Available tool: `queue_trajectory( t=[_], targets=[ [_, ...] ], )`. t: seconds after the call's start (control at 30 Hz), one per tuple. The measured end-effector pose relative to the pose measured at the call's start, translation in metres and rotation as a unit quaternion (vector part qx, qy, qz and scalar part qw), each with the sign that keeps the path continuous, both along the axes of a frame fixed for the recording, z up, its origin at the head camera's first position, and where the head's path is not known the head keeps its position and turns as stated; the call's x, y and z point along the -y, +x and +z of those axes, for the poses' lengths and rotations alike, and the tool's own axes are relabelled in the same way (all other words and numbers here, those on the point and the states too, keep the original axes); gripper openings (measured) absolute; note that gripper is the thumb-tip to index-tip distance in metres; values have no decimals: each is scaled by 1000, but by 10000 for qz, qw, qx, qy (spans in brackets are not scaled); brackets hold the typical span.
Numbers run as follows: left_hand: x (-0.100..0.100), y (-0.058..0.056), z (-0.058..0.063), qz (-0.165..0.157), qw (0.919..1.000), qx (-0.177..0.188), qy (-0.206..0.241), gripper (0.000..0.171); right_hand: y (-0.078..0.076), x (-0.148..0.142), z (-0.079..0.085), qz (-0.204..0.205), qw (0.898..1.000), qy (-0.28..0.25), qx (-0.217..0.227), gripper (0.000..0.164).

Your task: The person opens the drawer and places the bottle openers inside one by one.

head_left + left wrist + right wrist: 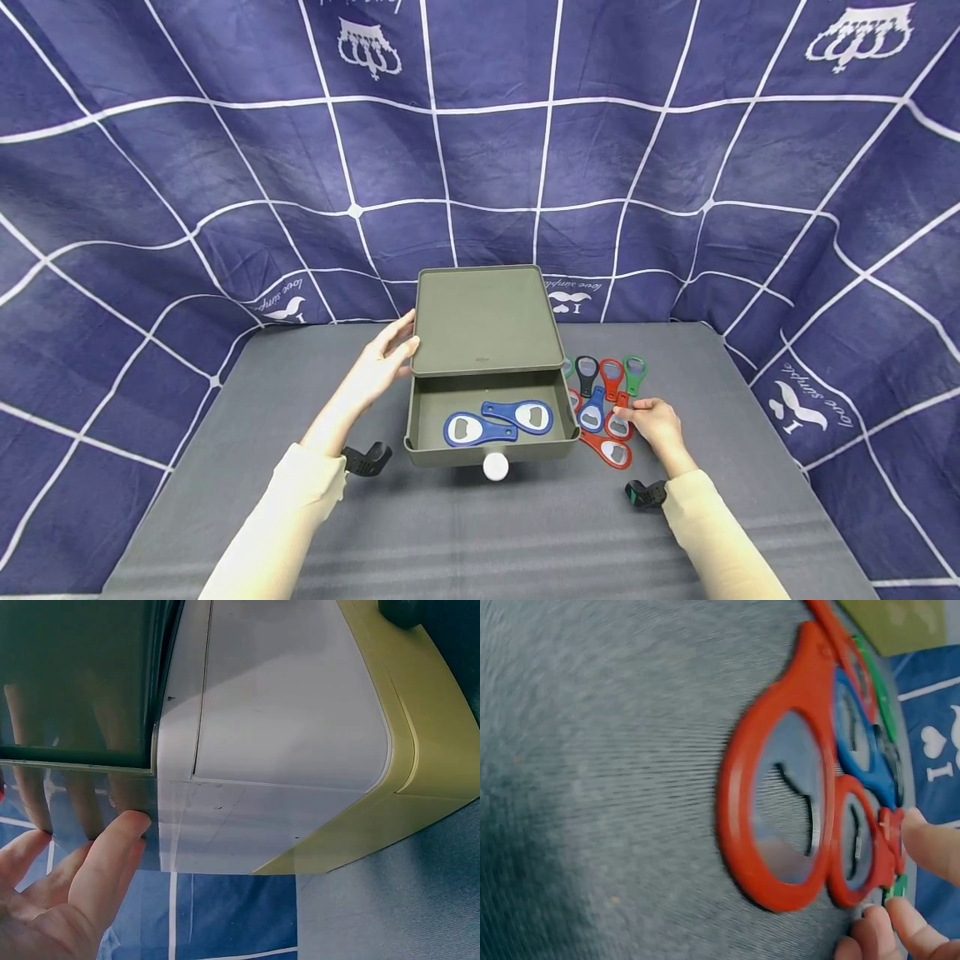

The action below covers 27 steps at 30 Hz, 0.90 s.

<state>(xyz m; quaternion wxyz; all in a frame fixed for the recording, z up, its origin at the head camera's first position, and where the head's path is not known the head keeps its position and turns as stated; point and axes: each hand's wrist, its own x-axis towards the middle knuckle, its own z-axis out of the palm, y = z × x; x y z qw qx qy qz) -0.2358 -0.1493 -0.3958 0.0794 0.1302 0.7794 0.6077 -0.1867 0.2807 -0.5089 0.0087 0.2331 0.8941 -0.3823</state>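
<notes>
A grey-green box (480,321) stands on the grey table with its drawer (491,457) pulled out. Two blue bottle openers (531,417) lie in the drawer. My left hand (390,354) rests against the box's left side, fingers extended; in the left wrist view the fingertips (135,821) touch its glossy side (75,802). To the right of the box, my right hand (656,421) pinches the handle of a red bottle opener (841,877), thumb and fingers on either side. Another red bottle opener (739,817) lies nearer the right wrist camera.
Several bottle openers lie close together on the table right of the box, including a blue bottle opener (592,414), a black bottle opener (587,385) and a green bottle opener (634,385). A white knob (495,467) juts from the drawer front. Blue checked cloth (495,158) hangs behind.
</notes>
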Motion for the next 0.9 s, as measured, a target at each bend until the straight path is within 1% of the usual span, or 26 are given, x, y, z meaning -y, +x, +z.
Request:
queue_trajectory(
  t=[0.1,0.2,0.37,0.53,0.67,0.77,0.9],
  targets=[
    [0,0,1,-5,10000,3,1,57,0,4,-4,-154,9996,219,-53,49],
    [0,0,1,9,10000,8,-7,56,0,9,-3,-264,9990,358,-86,46],
    [2,1,1,29,10000,41,28,56,-1,17,2,-394,9978,524,80,45],
    [2,1,3,49,10000,47,59,56,-3,21,7,-314,9970,656,250,45],
    [1,0,2,58,10000,47,66,56,-5,19,9,-178,9966,746,297,39],
    [0,-1,1,65,10000,36,44,57,-4,15,8,-28,9971,692,314,35],
    [0,-1,0,24,10000,11,22,57,-1,9,6,128,9983,520,231,33]
  ],
)
